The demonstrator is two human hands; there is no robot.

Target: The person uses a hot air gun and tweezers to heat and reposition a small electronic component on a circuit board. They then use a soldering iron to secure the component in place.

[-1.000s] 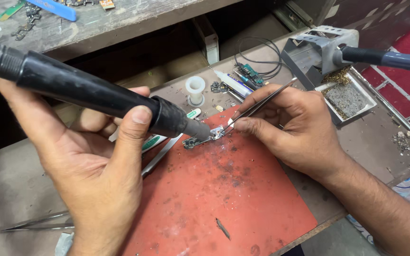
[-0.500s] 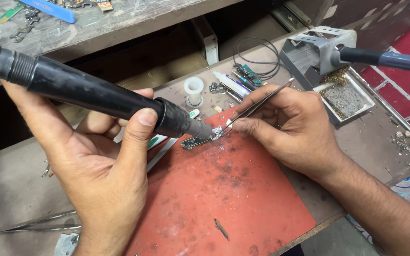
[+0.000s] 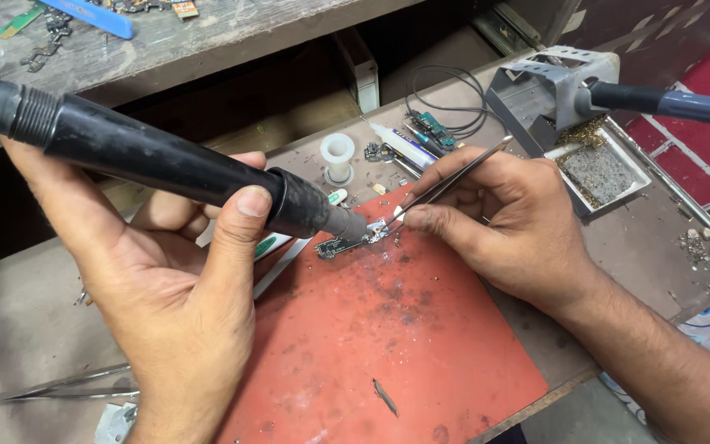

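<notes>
Head view: the left hand is wrapped around a black hot-air handpiece, thumb pressed on its barrel, nozzle aimed at a small circuit board. The board lies on the red work mat, near the mat's twelve o'clock edge. At three o'clock of the board, the right hand pinches metal tweezers, their tips touching the board's end. A white spool stands at twelve o'clock of the board; a soldering iron stand sits at two o'clock.
</notes>
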